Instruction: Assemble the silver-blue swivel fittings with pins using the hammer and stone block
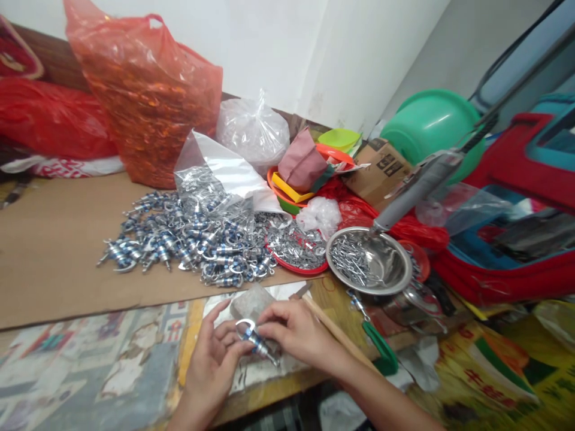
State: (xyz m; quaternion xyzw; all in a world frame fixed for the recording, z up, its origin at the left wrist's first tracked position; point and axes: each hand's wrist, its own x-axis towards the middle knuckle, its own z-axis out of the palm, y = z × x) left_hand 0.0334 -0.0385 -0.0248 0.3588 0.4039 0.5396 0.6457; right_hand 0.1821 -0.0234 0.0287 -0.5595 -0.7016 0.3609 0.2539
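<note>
A small silver-and-blue metal fitting (257,344), with a curved white-silver hook at its upper end, is between my two hands over the front of the table. My left hand (213,353) pinches it from the left, between thumb and fingers. From the right, the thumb and fingers of my right hand (294,329) are closed at the hook end. Just beyond my fingers lies a grey stone-like block (252,301). A tool with a wooden handle (335,329) lies partly behind my right forearm. Farther back, many similar fittings (224,251) are heaped on cardboard.
Right of the heap are a red tray (309,270) of small metal pieces and a steel bowl (390,287) holding metal pins. A grey lever handle (415,190) slants above the bowl. An orange-filled red bag (157,102) and a green basin (431,120) stand behind.
</note>
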